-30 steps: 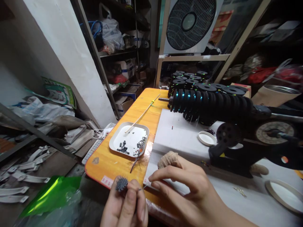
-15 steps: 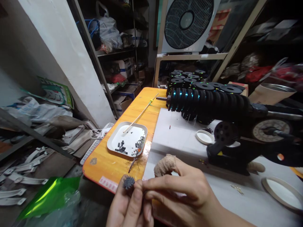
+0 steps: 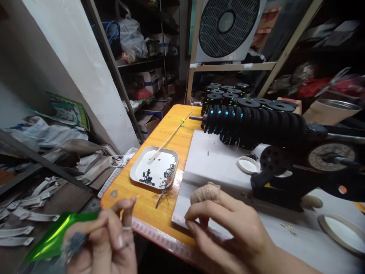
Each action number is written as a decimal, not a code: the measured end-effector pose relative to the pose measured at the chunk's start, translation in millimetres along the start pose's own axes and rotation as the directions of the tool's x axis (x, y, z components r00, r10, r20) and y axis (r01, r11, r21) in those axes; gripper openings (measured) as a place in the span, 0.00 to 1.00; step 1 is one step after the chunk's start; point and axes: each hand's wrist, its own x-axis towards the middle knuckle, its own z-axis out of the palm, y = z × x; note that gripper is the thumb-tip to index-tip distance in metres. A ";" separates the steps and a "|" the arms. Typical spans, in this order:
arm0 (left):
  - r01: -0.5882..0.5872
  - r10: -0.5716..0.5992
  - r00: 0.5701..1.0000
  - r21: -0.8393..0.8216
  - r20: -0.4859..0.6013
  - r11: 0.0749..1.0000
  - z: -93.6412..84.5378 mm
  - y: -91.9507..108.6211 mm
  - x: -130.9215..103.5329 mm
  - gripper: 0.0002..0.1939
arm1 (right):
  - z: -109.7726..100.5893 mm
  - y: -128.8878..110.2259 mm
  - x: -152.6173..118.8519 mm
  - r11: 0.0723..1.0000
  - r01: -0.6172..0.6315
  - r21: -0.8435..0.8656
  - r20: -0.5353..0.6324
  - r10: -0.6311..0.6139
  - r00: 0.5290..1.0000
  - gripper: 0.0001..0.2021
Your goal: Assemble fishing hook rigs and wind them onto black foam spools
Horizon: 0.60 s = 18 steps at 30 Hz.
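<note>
My left hand (image 3: 107,239) is at the lower left, closed around a bundle of thin dark strands (image 3: 76,242) whose grey-blue, bristly end shows blurred beside the thumb. The rest of the bundle is hidden in the fingers. My right hand (image 3: 228,224) hovers over the front edge of the white board (image 3: 196,179), thumb and index fingertips together. Whatever they may pinch is too small to make out. A tan wrap (image 3: 205,192) covers one of its fingers. Between and beyond the hands stands a white tray (image 3: 139,160) with small black and grey pieces and an orange bit.
A thin wooden stick (image 3: 168,140) leans on the tray. Dark wires (image 3: 161,198) lie at its front edge. On the right stands a black machine (image 3: 256,121) with a ribbed roller, beside round lids (image 3: 248,165). Behind are stacked black discs (image 3: 228,93) and a box fan (image 3: 226,23).
My hands have come apart. The left has swung left and down with the bundle, over the green foil. My right hand has shifted slightly right.
</note>
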 end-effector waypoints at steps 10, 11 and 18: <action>0.170 -0.256 0.952 0.403 0.170 0.899 -8.2 -5.7 33.5 0.12 | -8.1 -7.8 11.4 0.960 -0.259 0.110 0.121 0.245 0.962 0.07; 0.170 -0.257 0.952 0.411 0.166 0.896 -7.1 -5.9 32.2 0.12 | -8.1 -7.3 12.1 0.956 -0.269 0.118 0.120 0.255 0.960 0.07; 0.032 -0.258 0.930 0.641 0.263 0.767 -16.3 -12.3 38.0 0.18 | -6.4 -5.2 11.6 0.957 -0.267 0.112 0.104 0.256 0.961 0.06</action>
